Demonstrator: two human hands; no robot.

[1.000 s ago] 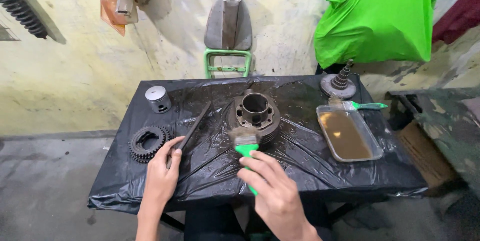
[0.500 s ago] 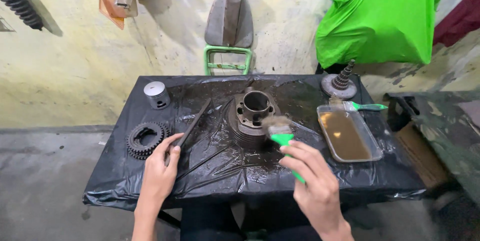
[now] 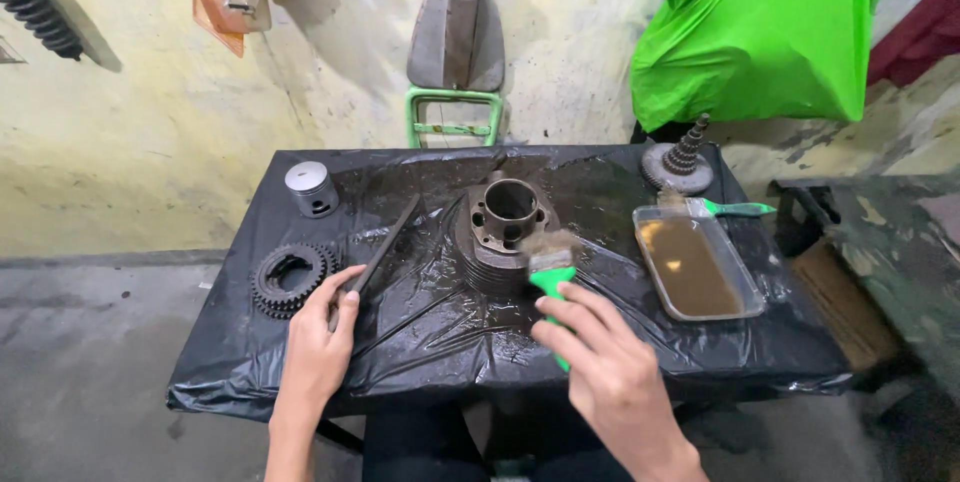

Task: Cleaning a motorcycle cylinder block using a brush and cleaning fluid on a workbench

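Clearly the right hand (image 3: pixel 605 367) pinches a green brush (image 3: pixel 548 272) against the engine cylinder (image 3: pixel 503 232); left hand (image 3: pixel 318 342) rests loosely spread, steadying the black sheet (image 3: pixel 420 332)

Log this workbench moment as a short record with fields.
Surface: table covered in black plastic sheet
Right hand: holds green-handled brush, bristles against finned engine cylinder
Left hand: rests on sheet, fingers touching long dark file
Left side: gear, piston
Right side: tray of brown liquid, second brush, stepped gear shaft
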